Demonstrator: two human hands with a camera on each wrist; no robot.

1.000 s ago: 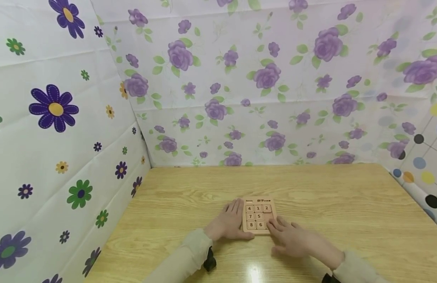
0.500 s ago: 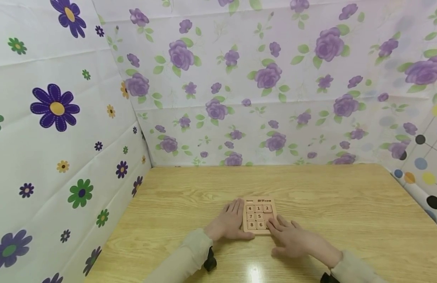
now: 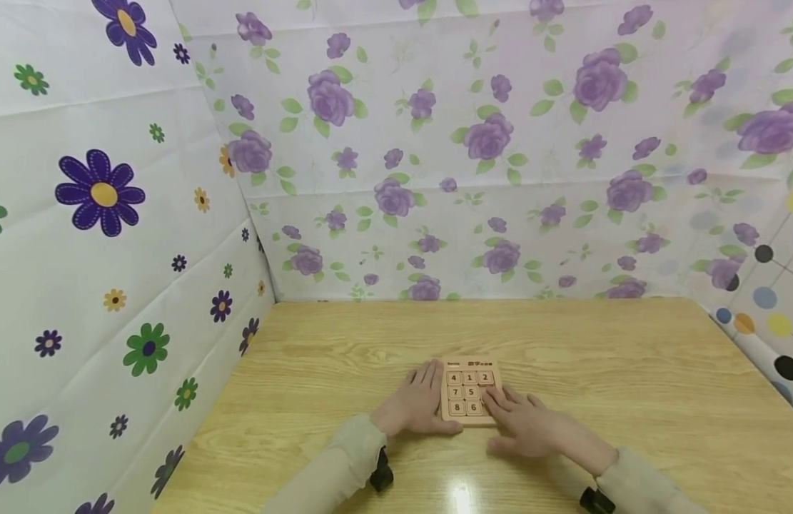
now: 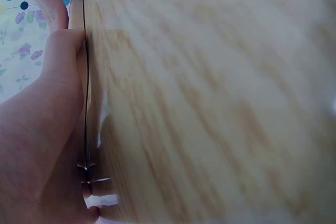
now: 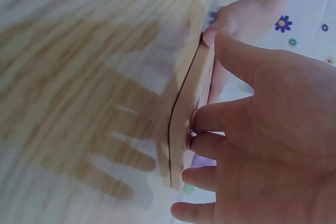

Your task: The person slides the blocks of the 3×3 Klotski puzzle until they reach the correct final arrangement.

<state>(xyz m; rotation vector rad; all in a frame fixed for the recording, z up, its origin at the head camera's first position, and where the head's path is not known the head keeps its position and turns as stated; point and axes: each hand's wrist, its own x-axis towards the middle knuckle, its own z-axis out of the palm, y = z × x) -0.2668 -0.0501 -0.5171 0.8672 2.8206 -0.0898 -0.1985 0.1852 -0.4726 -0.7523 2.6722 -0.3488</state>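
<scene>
A square wooden number slide puzzle (image 3: pixel 463 392) lies flat on the table in the head view, with tiles 4, 1, 2, 7, 5, 8 and 6 readable. My left hand (image 3: pixel 414 404) rests along its left side, fingers straight, the thumb against the front edge. The left wrist view shows the thumb (image 4: pixel 62 59) touching the board's edge. From the right, my right hand (image 3: pixel 527 422) reaches over the frame; its fingertips touch the right column beside tile 5 and hide what lies under them. In the right wrist view the right hand's fingers (image 5: pixel 212 116) look fairly straight.
The wooden table (image 3: pixel 345 343) extends around the puzzle on all sides. A rose-patterned cloth (image 3: pixel 396 143) hangs behind it, and a daisy-patterned cloth (image 3: pixel 113 285) covers the left side. Dotted cloth (image 3: pixel 765 296) hangs at the right. Black wrist devices (image 3: pixel 382 471) are worn below the sleeves.
My right fingertips have slid away from me, from the bottom right cell to the middle right cell, where bare board showed before. The left hand and the puzzle frame stay put.
</scene>
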